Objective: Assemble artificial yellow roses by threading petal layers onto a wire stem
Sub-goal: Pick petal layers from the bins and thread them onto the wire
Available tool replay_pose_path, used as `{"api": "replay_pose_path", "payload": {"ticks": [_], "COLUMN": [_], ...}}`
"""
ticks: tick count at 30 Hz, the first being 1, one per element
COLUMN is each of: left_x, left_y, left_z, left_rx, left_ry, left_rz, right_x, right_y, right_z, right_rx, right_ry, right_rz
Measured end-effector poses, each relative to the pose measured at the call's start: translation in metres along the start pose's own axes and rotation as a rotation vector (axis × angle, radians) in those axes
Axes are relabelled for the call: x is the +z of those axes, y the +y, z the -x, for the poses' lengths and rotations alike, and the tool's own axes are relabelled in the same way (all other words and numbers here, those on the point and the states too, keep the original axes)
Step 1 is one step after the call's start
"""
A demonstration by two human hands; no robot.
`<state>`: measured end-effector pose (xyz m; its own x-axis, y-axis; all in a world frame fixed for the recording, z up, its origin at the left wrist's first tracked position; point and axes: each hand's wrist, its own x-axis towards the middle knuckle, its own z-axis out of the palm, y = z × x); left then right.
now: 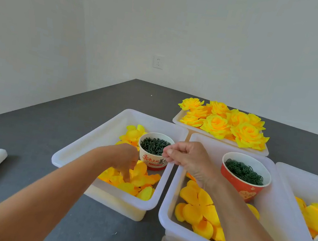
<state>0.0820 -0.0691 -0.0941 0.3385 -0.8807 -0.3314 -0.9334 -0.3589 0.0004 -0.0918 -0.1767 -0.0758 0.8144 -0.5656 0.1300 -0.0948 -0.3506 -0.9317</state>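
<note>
Evidently everything sits within easy reach: the left hand (125, 161) dips its fingers (127, 177) into the small petals (139, 177) in the left bin (76, 148), though whether it pinches one I cannot tell. The right hand (187, 157), fingers curled, hovers by the cup of green stems (154, 146); anything held is too small to see. Finished roses (225, 123) wait at one o'clock.

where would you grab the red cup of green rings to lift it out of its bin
Grip the red cup around its upper wall just under the rim, coming from above and the near side. It stands upright and full of loose green rings, and the bin wall sits close behind, so a level lift avoids spilling.
</note>
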Motion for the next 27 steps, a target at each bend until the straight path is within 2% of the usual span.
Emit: {"api": "replay_pose_path", "payload": {"ticks": [9,15,20,24,27], "left_x": [0.009,-0.003,-0.008,-0.006,-0.002], "left_y": [-0.002,0.002,0.009,0.024,0.027], "left_z": [0.001,0.012,0.021,0.023,0.026], "left_rx": [-0.022,-0.092,-0.057,0.052,0.144], "left_ry": [0.158,0.418,0.559,0.566,0.526], "left_rz": [0.319,0.58,0.788,0.834,0.974], "right_x": [0.0,0.003,0.01,0.017,0.018], "right_y": [0.009,0.009,0.005,0.005,0.008], "right_z": [0.001,0.004,0.007,0.006,0.006], "right_rx": [-0.07,-0.109,-0.168,-0.249,-0.247], "right_ry": [0.007,0.064,0.089,0.105,0.131], "right_rz": [0.057,0.149,0.171,0.24,0.157]}}
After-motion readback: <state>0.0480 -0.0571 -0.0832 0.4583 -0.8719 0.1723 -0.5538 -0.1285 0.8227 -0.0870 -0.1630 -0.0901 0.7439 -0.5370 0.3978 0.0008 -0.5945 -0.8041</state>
